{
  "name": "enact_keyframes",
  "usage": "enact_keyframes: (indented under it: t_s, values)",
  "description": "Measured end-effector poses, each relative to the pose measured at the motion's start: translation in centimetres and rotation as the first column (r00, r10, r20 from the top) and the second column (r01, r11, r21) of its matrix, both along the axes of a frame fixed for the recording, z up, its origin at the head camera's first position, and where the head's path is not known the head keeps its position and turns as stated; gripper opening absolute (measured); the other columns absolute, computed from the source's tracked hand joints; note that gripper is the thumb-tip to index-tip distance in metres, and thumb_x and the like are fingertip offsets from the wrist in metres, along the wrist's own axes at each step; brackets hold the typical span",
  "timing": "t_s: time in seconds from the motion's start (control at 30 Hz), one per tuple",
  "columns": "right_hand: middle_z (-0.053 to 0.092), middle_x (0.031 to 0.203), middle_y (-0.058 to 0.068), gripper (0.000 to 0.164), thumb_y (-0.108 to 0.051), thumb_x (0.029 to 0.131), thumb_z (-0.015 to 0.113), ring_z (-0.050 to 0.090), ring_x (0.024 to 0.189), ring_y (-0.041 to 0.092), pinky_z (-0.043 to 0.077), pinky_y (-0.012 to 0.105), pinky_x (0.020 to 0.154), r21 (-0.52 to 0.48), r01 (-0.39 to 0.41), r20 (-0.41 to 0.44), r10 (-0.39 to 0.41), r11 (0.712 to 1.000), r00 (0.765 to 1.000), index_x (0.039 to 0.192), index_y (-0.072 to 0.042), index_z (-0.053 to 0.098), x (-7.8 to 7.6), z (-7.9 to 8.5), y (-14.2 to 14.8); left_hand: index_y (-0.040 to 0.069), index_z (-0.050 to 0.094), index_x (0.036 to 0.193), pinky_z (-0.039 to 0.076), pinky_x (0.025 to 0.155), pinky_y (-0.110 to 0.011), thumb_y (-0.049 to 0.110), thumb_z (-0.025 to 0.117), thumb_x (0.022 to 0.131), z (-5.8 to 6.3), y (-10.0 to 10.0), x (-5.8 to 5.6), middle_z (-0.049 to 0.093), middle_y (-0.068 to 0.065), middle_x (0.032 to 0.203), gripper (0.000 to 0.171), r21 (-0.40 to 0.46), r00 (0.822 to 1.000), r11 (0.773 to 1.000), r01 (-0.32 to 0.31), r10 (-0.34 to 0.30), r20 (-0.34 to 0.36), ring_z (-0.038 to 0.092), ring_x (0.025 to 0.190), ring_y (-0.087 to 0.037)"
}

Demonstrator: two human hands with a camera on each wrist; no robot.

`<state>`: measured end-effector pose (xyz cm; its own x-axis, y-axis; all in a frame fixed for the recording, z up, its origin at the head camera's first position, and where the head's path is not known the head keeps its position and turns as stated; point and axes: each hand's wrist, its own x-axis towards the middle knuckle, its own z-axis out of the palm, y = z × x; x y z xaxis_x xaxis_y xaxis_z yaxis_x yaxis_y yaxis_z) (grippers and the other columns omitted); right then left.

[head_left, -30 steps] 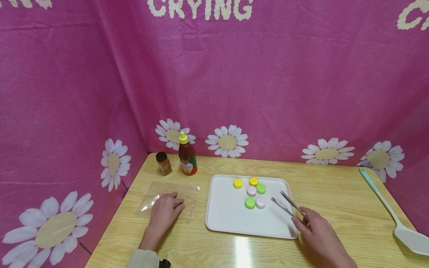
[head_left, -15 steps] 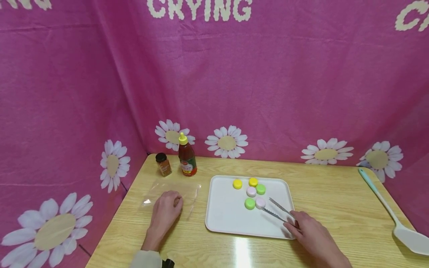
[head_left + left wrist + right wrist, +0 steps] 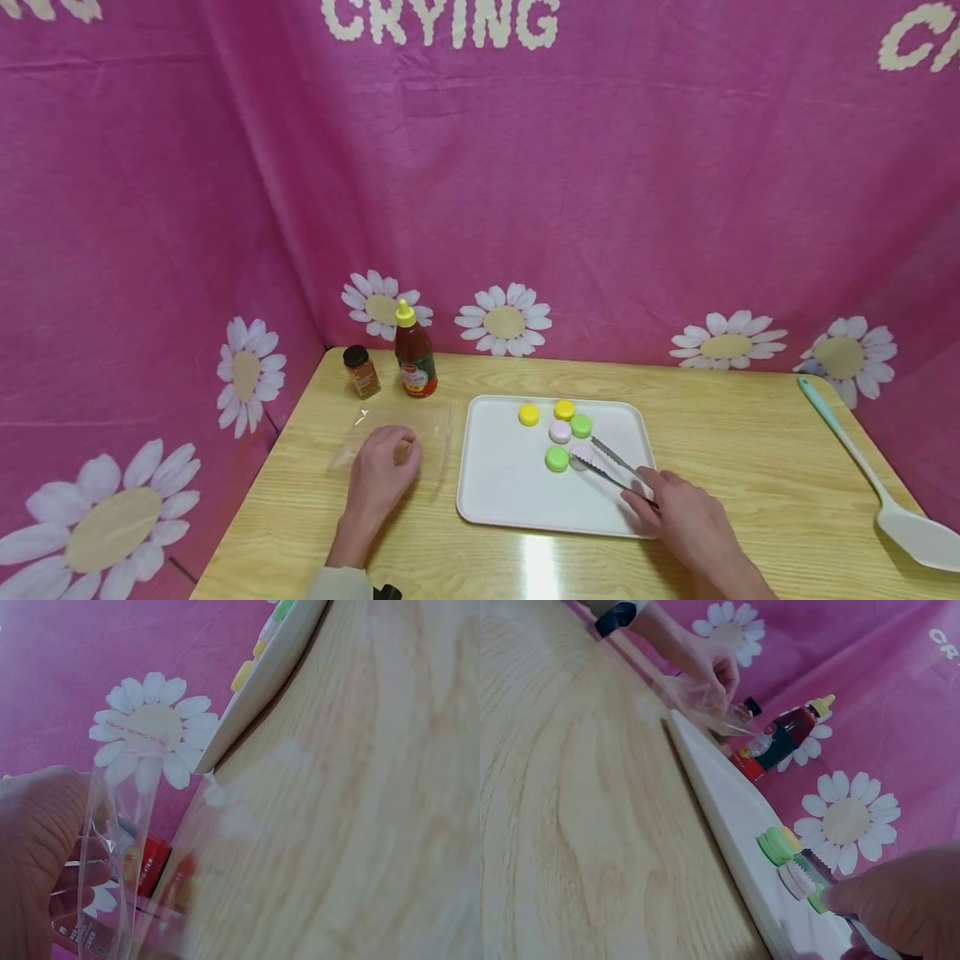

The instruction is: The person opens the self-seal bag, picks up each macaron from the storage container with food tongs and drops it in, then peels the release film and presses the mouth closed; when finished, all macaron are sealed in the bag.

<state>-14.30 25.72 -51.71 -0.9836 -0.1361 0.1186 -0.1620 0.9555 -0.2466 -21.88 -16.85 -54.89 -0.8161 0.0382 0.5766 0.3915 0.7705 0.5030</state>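
Observation:
My left hand (image 3: pixel 380 475) pinches a clear plastic bag (image 3: pixel 431 427), its near edge lifted off the table. In the left wrist view the bag (image 3: pixel 124 795) stands up in front of the curled fingers. My right hand (image 3: pixel 686 512) grips metal tongs (image 3: pixel 617 457) over the right side of a white tray (image 3: pixel 498 496). The tongs' tips straddle a pale pink macaron (image 3: pixel 795 880), partly covered by them in the head view. A green macaron (image 3: pixel 557 458) lies just left of it. Another pink macaron (image 3: pixel 560 431), a green one (image 3: pixel 581 426) and two yellow ones (image 3: pixel 528 414) sit farther back.
Behind the bag stand a black-capped spice jar (image 3: pixel 362 372) and a red sauce bottle (image 3: pixel 416 358) with a yellow cap. A white turner (image 3: pixel 911 529) with a mint handle lies along the right table edge. A pink flowered cloth (image 3: pixel 600 208) hangs behind and left.
The tongs have moved left and forward, from beside the macarons to around the front-right pink one. My left hand has gone from lying spread on the bag to pinching and raising it.

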Motion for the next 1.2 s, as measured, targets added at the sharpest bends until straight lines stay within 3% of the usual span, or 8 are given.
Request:
enact_keyframes:
  t_s: [0.13, 0.27, 0.37, 0.7, 1.2]
  values:
    - [0.051, 0.077, -0.007, 0.021, -0.033, 0.096, 0.075, 0.048, 0.068, 0.012, 0.043, 0.033, 0.059, -0.067, -0.027, 0.105, 0.034, 0.997, 0.994, 0.106, -0.015, 0.070, -0.3, 0.1, 0.2, 0.010, 0.077, 0.087, 0.059, 0.078, -0.043, 0.007, 0.081, 0.083, -0.2, -0.1, 0.1, 0.073, -0.005, 0.094, 0.006, 0.032, 0.998, 0.999, -0.008, 0.010, -0.060, 0.070, 0.091, -0.024]
    - [0.053, 0.077, -0.005, 0.042, -0.038, 0.095, 0.076, 0.049, 0.071, 0.013, 0.040, 0.033, 0.064, -0.137, 0.034, 0.246, 0.001, 0.990, 0.969, 0.130, -0.015, 0.071, -0.5, 0.2, 0.7, 0.006, 0.079, 0.087, 0.059, 0.074, -0.041, 0.005, 0.083, 0.082, -0.1, -0.1, 0.2, 0.070, -0.005, 0.092, 0.007, 0.052, 0.997, 0.999, 0.005, -0.001, -0.073, 0.068, 0.087, -0.023]
    - [0.052, 0.073, -0.004, 0.050, -0.042, 0.096, 0.074, 0.048, 0.069, 0.015, 0.038, 0.033, 0.064, -0.170, 0.085, 0.300, -0.030, 0.982, 0.953, 0.138, -0.015, 0.068, -0.6, 0.2, 1.0, 0.005, 0.079, 0.087, 0.058, 0.073, -0.040, 0.004, 0.084, 0.082, 0.0, -0.1, 0.2, 0.069, -0.005, 0.091, 0.007, 0.051, 0.998, 0.999, 0.008, -0.004, -0.064, 0.067, 0.086, -0.022]
    - [0.045, 0.064, -0.006, 0.047, -0.042, 0.100, 0.070, 0.046, 0.063, 0.012, 0.037, 0.028, 0.063, -0.253, 0.084, 0.294, -0.006, 0.964, 0.956, 0.139, -0.015, 0.068, -0.2, -0.7, 1.1, 0.008, 0.080, 0.089, 0.059, 0.073, -0.037, 0.006, 0.084, 0.085, 0.1, 0.1, 0.3, 0.069, -0.002, 0.090, 0.006, 0.033, 0.999, 0.999, 0.027, -0.028, 0.017, 0.066, 0.085, -0.018]
    - [0.049, 0.061, -0.005, 0.055, -0.051, 0.098, 0.069, 0.048, 0.068, 0.013, 0.041, 0.035, 0.068, -0.209, 0.105, 0.258, -0.049, 0.972, 0.965, 0.142, -0.018, 0.066, -0.2, -1.8, 1.2, 0.006, 0.080, 0.095, 0.058, 0.075, -0.036, 0.008, 0.082, 0.089, -0.1, 0.5, 0.5, 0.066, -0.001, 0.090, 0.006, -0.031, 0.997, 0.999, 0.016, -0.013, 0.071, 0.063, 0.085, -0.015]
